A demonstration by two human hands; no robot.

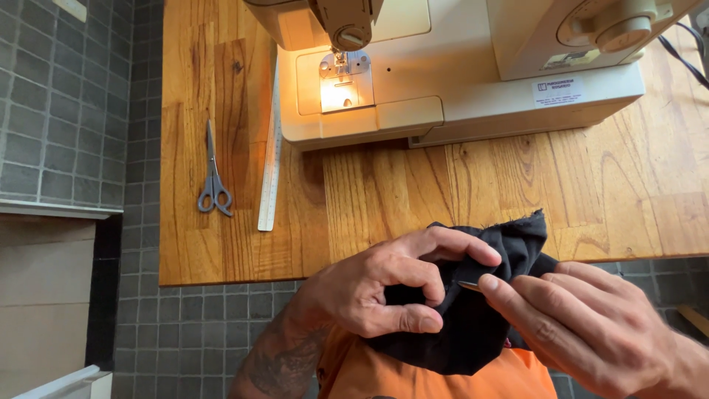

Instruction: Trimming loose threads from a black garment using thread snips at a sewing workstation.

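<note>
View from a head-worn camera, looking down at two bare hands working over the near edge of a wooden table [473, 185].

At about 6 o'clock in the frame, the left hand [384, 284] grips a bunched piece of black fabric [473, 325] — thumb underneath, fingers curled over the top fold. The right hand [591, 325] comes in from 4 o'clock, its thumb and forefinger pinched together on a thin metal pin or needle [468, 285], which touches the fabric just beside the left fingertips. The fabric hangs below the table edge, in front of an orange garment [443, 377] on the person's lap.

At 12 o'clock stands a cream sewing machine [473, 81], its small lamp lighting the needle plate [341, 85]. To the left, at about 10 o'clock, a pair of grey-handled scissors [213, 177] lies on the wood with blades pointing away, and a long pale ruler [270, 148] lies just beside it — apart from it, one end reaching the machine's base. Grey tiled flooring [66, 111] shows at 9 o'clock.
</note>
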